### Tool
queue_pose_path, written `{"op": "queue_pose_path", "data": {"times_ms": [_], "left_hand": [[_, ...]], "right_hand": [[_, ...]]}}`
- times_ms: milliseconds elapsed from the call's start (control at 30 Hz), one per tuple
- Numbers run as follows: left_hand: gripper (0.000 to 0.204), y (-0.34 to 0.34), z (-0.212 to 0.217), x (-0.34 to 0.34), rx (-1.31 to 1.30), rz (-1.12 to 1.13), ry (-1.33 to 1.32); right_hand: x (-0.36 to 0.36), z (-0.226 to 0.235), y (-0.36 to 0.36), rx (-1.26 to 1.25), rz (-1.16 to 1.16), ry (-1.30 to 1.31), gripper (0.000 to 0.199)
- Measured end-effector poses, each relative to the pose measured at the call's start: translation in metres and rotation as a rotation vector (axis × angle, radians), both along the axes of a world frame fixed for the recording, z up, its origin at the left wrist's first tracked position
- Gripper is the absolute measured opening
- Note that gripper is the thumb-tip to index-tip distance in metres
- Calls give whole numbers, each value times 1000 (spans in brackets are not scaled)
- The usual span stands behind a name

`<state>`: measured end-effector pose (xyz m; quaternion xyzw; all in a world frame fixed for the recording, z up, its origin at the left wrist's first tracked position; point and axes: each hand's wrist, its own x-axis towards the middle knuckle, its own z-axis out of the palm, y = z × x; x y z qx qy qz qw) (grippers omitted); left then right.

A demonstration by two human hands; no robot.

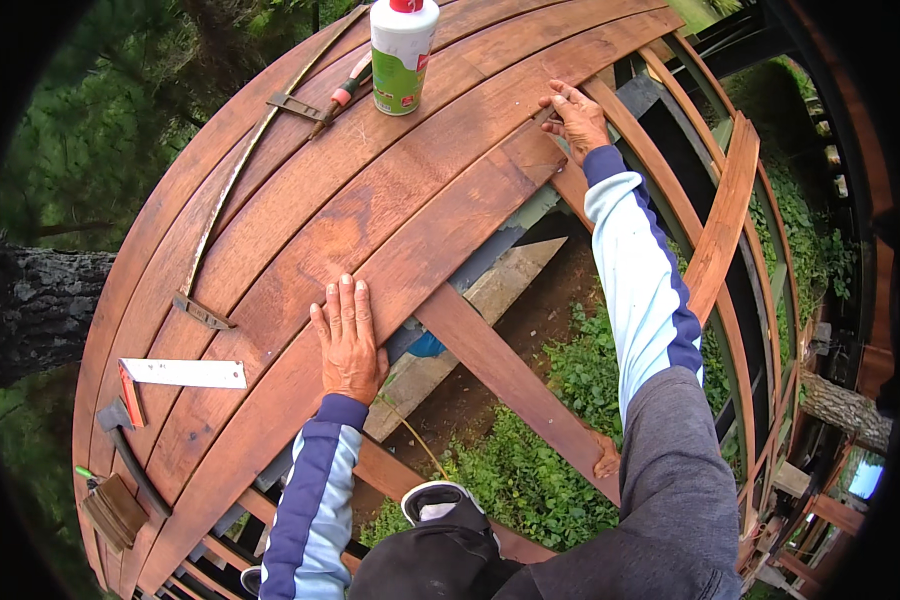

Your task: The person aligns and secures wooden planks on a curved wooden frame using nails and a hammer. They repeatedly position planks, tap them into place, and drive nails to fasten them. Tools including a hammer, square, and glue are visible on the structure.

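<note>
My left hand (348, 340) lies flat with its fingers stretched out on the reddish-brown inner plank (460, 225) of a curved wooden deck. At the far end of that plank is my right hand (580, 122), its fingers curled toward the thumb near a seam. They seem to pinch something small, too hidden to name. Beyond the hands stands a white bottle (398, 75) with a green label and red cap. A long bar clamp (232, 180) with a red-and-black handle rests across the planks to the left of the bottle.
On the left planks lie a try square (190, 373), a dark-handled hammer (135, 462) and a worn brown block (116, 512). A loose board (727, 215) crosses the curved ribs at right. Below me, a wooden beam (520, 380) spans an opening over green plants (510, 450).
</note>
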<state>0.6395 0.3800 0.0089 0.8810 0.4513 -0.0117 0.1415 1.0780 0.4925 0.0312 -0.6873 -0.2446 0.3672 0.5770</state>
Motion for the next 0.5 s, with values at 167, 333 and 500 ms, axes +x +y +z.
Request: {"op": "queue_pose_path", "data": {"times_ms": [167,333,500], "left_hand": [[79,-4,0,18,104,22,148],[71,-4,9,31,127,-4,302],[69,-3,16,42,77,25,331]], "right_hand": [[-3,-10,-6,72,8,-2,32],[-5,-16,-10,166,44,6,22],[-4,-19,-13,155,44,-62,20]]}}
